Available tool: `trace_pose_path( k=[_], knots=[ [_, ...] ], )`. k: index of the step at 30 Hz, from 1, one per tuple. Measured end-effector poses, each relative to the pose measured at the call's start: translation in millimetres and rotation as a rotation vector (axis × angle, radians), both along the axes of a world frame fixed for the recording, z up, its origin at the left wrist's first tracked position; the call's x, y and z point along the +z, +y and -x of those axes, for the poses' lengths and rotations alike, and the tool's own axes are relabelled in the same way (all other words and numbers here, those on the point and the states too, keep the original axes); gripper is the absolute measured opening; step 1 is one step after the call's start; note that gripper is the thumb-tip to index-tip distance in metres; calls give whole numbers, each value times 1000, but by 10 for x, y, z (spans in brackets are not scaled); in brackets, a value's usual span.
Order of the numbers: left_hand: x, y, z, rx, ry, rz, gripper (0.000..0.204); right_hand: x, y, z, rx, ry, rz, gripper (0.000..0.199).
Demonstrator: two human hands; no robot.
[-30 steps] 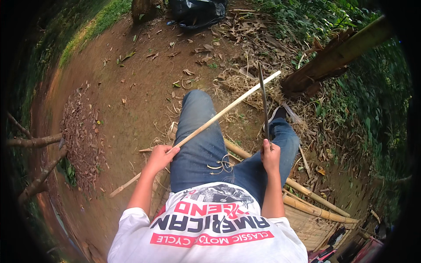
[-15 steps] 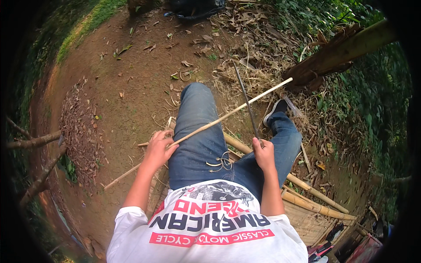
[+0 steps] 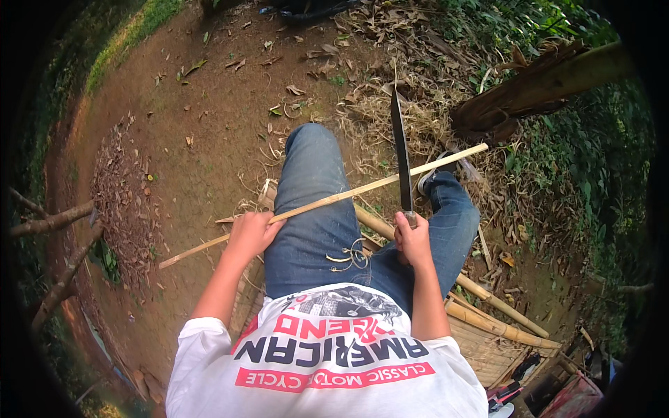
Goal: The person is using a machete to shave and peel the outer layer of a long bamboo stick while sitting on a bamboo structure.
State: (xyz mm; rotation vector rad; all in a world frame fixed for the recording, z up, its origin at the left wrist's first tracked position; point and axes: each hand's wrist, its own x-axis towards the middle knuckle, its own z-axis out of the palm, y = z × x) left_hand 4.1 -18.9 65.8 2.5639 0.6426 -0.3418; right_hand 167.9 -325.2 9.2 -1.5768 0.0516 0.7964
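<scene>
The pale stick (image 3: 313, 205) slants across the scene, its near left end over the bare ground (image 3: 195, 160), its far right end above the lower right leg (image 3: 456, 209). On the left, the left hand (image 3: 251, 234) is closed around the stick beside the left thigh (image 3: 306, 244); if that grip loosens, the stick could twist or slide. In the middle, the stick crosses the thigh and seems to rest there, so any shift of the leg might tip it. Farther right, the dark knife (image 3: 401, 143) crosses above the stick, tip pointing far; whether the blade touches it cannot be told. The unsupported right part might flex under pressure, making the edge skip or bite too deep. The right hand (image 3: 412, 240) clenches the knife's handle; a slip toward the right could bring the blade against that leg.
</scene>
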Motion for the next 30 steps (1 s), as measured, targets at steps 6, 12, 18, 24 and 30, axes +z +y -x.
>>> trace_pose_path(
  k=[6, 12, 18, 24, 30],
  knots=[
    [9, 24, -87, 8, 103, 120, 45, -40, 77, -2, 55, 221, -188, 48],
    [33, 101, -147, -26, 172, 193, 47, -117, -11, -214, 64, 282, -142, 35],
    [-38, -35, -97, -17, 134, 121, 48, 59, 82, -261, -18, 174, -167, 21],
    [-42, -74, -70, -14, 122, 101, 46, 57, 139, -131, 42, 72, -40, 18],
    [-139, -169, -62, 41, 103, 110, 41, 367, 252, 10, 215, -785, 300, 28]
  ],
)
